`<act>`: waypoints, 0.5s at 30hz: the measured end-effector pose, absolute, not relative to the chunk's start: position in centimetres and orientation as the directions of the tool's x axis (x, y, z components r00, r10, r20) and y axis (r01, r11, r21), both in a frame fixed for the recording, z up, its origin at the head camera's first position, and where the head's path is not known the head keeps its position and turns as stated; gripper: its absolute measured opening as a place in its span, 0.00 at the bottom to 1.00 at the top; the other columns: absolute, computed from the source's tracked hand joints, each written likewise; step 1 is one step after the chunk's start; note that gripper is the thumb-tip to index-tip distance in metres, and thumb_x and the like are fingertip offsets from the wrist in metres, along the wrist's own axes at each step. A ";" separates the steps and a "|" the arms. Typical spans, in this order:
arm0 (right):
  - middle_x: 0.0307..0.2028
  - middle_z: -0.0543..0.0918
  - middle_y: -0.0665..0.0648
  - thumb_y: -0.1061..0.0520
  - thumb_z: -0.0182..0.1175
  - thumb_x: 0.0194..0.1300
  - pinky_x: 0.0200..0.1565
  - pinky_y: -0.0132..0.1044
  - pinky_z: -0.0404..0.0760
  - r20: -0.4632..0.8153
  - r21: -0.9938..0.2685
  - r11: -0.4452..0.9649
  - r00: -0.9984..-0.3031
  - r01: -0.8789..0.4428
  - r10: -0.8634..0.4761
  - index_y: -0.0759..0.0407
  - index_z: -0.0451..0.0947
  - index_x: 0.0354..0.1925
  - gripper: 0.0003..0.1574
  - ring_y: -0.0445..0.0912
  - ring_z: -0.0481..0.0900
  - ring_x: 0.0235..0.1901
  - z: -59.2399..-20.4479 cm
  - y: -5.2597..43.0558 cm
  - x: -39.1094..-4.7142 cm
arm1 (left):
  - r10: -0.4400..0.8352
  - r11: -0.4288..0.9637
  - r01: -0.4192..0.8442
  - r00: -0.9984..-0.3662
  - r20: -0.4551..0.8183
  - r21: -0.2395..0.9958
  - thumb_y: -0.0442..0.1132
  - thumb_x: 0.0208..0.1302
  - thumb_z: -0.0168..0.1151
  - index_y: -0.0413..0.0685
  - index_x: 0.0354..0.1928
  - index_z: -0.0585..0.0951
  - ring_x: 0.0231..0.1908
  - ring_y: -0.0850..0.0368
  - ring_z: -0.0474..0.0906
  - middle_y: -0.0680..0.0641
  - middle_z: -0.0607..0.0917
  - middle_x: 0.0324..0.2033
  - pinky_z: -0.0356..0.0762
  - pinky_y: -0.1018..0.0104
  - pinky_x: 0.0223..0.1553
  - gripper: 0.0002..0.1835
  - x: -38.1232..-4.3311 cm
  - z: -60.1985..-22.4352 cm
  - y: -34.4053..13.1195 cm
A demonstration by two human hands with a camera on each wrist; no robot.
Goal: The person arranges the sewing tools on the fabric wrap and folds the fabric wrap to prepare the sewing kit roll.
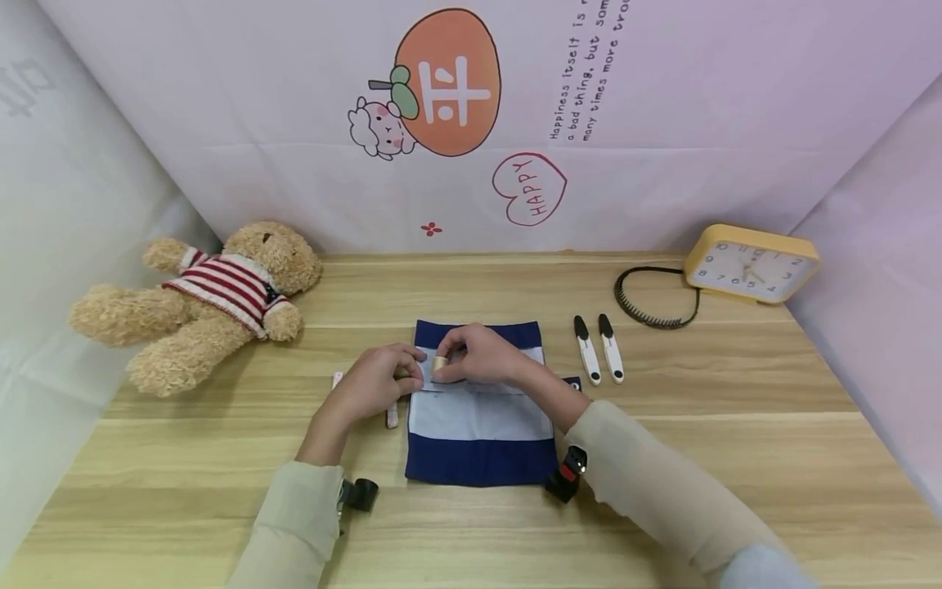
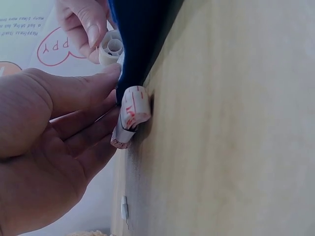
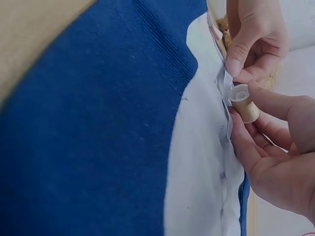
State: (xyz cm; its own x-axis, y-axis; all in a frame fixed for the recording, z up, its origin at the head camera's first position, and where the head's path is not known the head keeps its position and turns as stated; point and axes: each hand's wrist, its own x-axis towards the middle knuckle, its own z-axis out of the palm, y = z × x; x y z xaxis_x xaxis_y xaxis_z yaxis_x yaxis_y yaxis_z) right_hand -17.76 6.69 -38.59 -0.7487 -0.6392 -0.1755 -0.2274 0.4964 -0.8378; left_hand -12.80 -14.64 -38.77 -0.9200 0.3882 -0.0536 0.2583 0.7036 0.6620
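Observation:
A blue-and-white cloth organizer (image 1: 478, 462) lies unfolded on the table. My right hand (image 1: 482, 356) holds a small spool of beige thread (image 1: 439, 364) between thumb and fingers, above the organizer's white pocket strip. In the right wrist view the spool (image 3: 248, 112) is tilted, its white end touching or very near the strip's edge (image 3: 226, 91). My left hand (image 1: 379, 380) pinches the cloth at the organizer's left side, close to the spool. Just beneath that hand, a rolled tape measure (image 2: 135, 108) with red marks rests on the table.
Two white thread snips (image 1: 610, 352) with black tips lie right of the organizer. Farther back are a black toothed headband (image 1: 651, 321) and a yellow clock (image 1: 751, 263). A teddy bear (image 1: 221, 298) lies at the back left. Part of a dark item (image 1: 573, 382) shows beside my right forearm.

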 end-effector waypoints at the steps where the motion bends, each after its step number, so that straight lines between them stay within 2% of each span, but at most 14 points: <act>1: 0.36 0.83 0.53 0.56 0.71 0.65 0.35 0.35 0.77 -0.180 -0.829 0.507 -0.746 -0.236 -0.641 0.59 0.83 0.44 0.12 0.45 0.78 0.31 -38.5 6.6 -17.9 | 0.391 0.702 0.264 -0.919 -0.048 0.661 0.31 0.66 0.68 0.47 0.29 0.86 0.62 0.41 0.76 0.43 0.83 0.57 0.71 0.46 0.61 0.07 -12.8 -38.8 -14.7; 7: 0.34 0.82 0.52 0.54 0.71 0.65 0.34 0.34 0.76 -0.208 -0.793 0.554 -0.740 -0.256 -0.640 0.58 0.82 0.40 0.11 0.44 0.78 0.30 -38.2 5.9 -18.1 | 0.417 0.668 0.279 -0.908 -0.036 0.690 0.30 0.68 0.65 0.47 0.30 0.82 0.61 0.40 0.76 0.39 0.82 0.59 0.72 0.46 0.59 0.08 -12.8 -38.8 -14.8; 15: 0.28 0.84 0.52 0.55 0.67 0.69 0.33 0.35 0.79 -0.214 -0.794 0.560 -0.752 -0.239 -0.624 0.58 0.82 0.35 0.08 0.45 0.82 0.27 -38.1 5.3 -18.0 | 0.419 0.628 0.257 -0.907 -0.041 0.734 0.30 0.71 0.62 0.47 0.31 0.79 0.59 0.41 0.78 0.38 0.80 0.61 0.76 0.50 0.54 0.09 -12.7 -39.0 -14.8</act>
